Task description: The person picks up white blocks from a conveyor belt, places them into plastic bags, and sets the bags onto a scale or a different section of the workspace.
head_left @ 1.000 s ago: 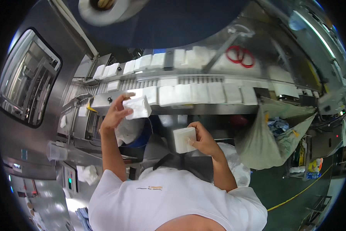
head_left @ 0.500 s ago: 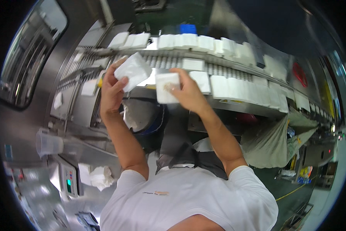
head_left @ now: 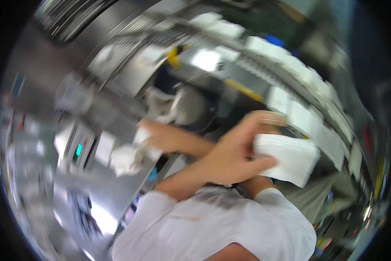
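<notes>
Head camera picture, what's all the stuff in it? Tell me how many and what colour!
stack: one, white, left hand
pad: one, white, at right hand
rows of pads: too blurred to count, white, upper right
conveyor: one, grey, slanting across the top
table: one, silver, left
display: one, green-lit, left
crumpled heap: one, white, on table
jug: one, clear, upper left
bag: one, grey, above middle
yellow strips: two, yellow, upper middle
sack: one, grey-green, lower right
shirt: one, white, bottom
other things: too blurred to name
left hand: one, bare, right of middle
right hand: one, bare, left of middle
</notes>
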A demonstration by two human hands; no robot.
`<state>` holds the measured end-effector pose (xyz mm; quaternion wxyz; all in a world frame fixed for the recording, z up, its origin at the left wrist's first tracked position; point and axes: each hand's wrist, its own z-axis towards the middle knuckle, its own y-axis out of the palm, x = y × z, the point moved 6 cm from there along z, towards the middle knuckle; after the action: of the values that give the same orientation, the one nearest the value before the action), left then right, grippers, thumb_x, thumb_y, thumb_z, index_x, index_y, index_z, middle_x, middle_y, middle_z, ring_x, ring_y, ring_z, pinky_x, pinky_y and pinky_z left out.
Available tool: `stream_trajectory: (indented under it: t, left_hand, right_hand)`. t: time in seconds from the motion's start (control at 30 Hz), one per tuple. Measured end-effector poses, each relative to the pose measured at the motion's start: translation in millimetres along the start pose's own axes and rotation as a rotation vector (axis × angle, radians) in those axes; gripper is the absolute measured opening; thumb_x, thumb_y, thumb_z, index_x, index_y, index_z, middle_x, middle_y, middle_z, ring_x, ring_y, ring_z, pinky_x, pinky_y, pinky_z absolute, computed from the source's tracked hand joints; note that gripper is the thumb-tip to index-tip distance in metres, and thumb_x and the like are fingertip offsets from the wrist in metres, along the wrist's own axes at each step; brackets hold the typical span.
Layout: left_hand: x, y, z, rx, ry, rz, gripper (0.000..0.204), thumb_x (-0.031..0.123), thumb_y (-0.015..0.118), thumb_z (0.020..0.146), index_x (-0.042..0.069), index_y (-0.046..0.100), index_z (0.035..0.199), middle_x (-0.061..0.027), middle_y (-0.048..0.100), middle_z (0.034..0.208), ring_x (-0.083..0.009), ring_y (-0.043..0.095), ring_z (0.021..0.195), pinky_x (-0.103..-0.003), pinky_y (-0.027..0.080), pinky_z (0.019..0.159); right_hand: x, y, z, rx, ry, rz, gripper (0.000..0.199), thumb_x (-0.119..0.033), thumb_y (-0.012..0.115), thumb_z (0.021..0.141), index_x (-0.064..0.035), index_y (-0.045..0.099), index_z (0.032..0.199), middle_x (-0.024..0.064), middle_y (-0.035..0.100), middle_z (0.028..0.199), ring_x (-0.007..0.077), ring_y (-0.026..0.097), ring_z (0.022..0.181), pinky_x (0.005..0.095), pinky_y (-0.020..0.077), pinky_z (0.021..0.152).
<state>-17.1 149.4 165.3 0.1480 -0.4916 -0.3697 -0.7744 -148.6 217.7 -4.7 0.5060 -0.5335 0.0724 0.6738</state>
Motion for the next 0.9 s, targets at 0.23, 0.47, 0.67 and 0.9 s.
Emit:
stream_trajectory:
  t: [0.23, 0.47, 0.67, 0.9]
  left_hand:
    - [-4.7, -11.1, -1.8, 0.017, 0.023, 0.039, 0.071, -0.006, 0.076, 0.085, -0.002, 0.043, 0.148, -0.0098, 0.062, 0.118, -0.0154, 0.060, 0.113, -0.029, 0.047, 0.099]
    - [-14.4, -13.5, 4.0, -0.016, -0.095, -0.019, 0.073, -0.002, 0.080, 0.084, 0.000, 0.045, 0.148, -0.0061, 0.055, 0.122, -0.0146, 0.052, 0.118, -0.030, 0.047, 0.099]
    - [-53.9, -31.7, 23.0, 0.138, -0.133, 0.075, 0.086, 0.020, 0.091, 0.072, -0.003, 0.050, 0.144, -0.0062, 0.062, 0.115, -0.0171, 0.064, 0.106, -0.030, 0.051, 0.094]
    - [-111.6, 11.0, 57.7, -0.095, -0.194, 0.104, 0.072, 0.009, 0.084, 0.083, -0.002, 0.047, 0.144, -0.0102, 0.060, 0.127, -0.0192, 0.061, 0.116, -0.033, 0.047, 0.104]
  right_hand:
    - [20.0, -46.1, -79.8, 0.019, 0.237, -0.364, 0.039, -0.023, 0.066, 0.094, -0.0044, 0.059, 0.128, 0.0167, 0.069, 0.103, 0.0302, 0.068, 0.092, 0.0408, 0.0550, 0.083]
    - [0.3, -79.6, -104.1, 0.139, 0.324, -0.374, 0.040, -0.030, 0.062, 0.098, -0.0038, 0.061, 0.128, 0.0147, 0.069, 0.109, 0.0274, 0.068, 0.098, 0.0388, 0.0546, 0.088]
    - [-42.1, -175.4, -161.7, 0.379, 0.378, -0.303, 0.042, -0.036, 0.058, 0.101, -0.0033, 0.063, 0.128, 0.0130, 0.069, 0.114, 0.0251, 0.068, 0.102, 0.0371, 0.0543, 0.092]
    - [-79.5, -253.0, -309.6, 0.949, 0.376, 0.825, 0.055, -0.048, 0.043, 0.110, -0.0019, 0.061, 0.136, 0.0108, 0.067, 0.127, 0.0192, 0.066, 0.116, 0.0344, 0.0521, 0.101]
